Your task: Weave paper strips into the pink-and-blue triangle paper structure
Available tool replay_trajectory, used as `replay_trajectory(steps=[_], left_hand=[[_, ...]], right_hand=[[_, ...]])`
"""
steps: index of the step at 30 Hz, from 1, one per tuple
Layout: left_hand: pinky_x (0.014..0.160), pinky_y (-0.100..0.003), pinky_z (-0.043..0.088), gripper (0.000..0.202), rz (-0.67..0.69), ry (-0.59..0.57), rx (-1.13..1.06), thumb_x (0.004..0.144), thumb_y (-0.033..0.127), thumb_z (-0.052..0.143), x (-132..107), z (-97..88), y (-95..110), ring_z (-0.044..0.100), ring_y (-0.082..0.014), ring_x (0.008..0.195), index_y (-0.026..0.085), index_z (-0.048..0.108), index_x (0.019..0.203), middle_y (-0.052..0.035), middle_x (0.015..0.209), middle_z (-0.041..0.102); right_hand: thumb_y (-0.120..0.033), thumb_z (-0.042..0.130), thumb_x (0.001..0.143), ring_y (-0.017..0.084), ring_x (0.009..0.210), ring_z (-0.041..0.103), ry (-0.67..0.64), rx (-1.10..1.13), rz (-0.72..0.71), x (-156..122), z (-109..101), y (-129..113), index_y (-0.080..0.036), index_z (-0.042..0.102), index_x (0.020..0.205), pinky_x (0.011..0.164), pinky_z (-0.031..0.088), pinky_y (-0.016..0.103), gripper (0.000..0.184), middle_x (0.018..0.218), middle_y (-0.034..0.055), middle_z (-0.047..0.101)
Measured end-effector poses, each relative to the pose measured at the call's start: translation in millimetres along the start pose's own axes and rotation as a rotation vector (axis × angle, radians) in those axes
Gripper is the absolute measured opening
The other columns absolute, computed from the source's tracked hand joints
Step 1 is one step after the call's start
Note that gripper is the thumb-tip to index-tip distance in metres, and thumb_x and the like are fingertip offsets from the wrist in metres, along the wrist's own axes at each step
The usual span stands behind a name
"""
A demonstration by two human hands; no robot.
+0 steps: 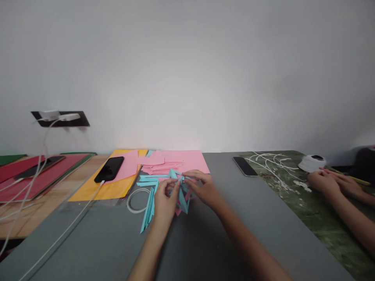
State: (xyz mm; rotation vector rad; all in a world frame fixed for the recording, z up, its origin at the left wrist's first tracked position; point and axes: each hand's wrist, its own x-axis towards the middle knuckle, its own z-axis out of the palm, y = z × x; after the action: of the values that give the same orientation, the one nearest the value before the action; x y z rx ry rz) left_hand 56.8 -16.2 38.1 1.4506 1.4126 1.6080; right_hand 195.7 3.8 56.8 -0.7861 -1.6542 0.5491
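A folded paper model (183, 201) in blue and pink, with pointed star-like flaps, is between my two hands above the grey table (205, 249). My left hand (166, 197) pinches its upper left part with thumb and forefinger. From the right, my right hand (203, 187) pinches near its top; the fingers partly cover the paper there. Folded blue paper strips (150, 207) lie just left of my left hand. Beside them rests a white roll of tape (130, 205). Folded pink paper pieces (164, 168) are stacked behind the model on pink sheets (193, 158).
A black phone (109, 169) on a charging cable lies on yellow paper (88, 191) at left; another phone (245, 166) lies at right. On the green table, another person's hands (331, 183) are near a white spool (312, 163) and white cords (272, 162).
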Motion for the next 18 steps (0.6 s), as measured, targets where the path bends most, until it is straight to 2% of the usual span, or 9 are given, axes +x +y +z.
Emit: replay_trajectory(steps=[3,7,12,18], left_hand=[[0.067,-0.03,0.047,0.025,0.047,-0.049,0.089,0.072,0.039,0.061,2.5,-4.4,0.2,0.059,-0.0173,0.071,0.016,0.067,0.079,-0.0075,0.079,0.065],[0.07,-0.032,0.045,0.025,0.112,-0.054,0.156,0.073,0.039,0.059,4.6,-8.2,0.6,0.056,-0.0178,0.07,0.017,0.068,0.077,-0.0067,0.076,0.064],[0.06,-0.027,0.043,0.028,0.045,-0.073,0.116,0.067,0.043,0.063,6.9,-9.5,-1.8,0.054,-0.0158,0.063,0.015,0.065,0.072,-0.0035,0.066,0.062],[0.049,-0.023,0.037,0.028,-0.04,-0.29,0.085,0.066,0.043,0.064,18.0,-15.1,3.1,0.048,-0.0127,0.052,0.015,0.066,0.065,-0.0008,0.056,0.059]], right_hand=[[-0.02,0.063,0.074,0.018,0.088,0.066,0.006,0.001,0.04,-1.9,2.1,3.3,-0.024,0.068,0.091,0.081,0.053,0.034,0.018,0.09,0.004,0.071],[-0.019,0.062,0.073,0.017,0.089,0.065,0.004,-0.009,0.063,-4.7,5.6,6.6,-0.022,0.068,0.092,0.083,0.052,0.034,0.02,0.093,0.0045,0.07],[-0.019,0.061,0.072,0.017,0.088,0.065,0.027,-0.02,0.093,-6.7,9.4,9.3,-0.022,0.067,0.091,0.082,0.052,0.034,0.02,0.091,0.0036,0.071],[-0.02,0.062,0.072,0.019,0.085,0.065,0.065,-0.108,0.094,-8.5,14.9,15.6,-0.023,0.068,0.087,0.082,0.05,0.038,0.017,0.087,0.0037,0.071]])
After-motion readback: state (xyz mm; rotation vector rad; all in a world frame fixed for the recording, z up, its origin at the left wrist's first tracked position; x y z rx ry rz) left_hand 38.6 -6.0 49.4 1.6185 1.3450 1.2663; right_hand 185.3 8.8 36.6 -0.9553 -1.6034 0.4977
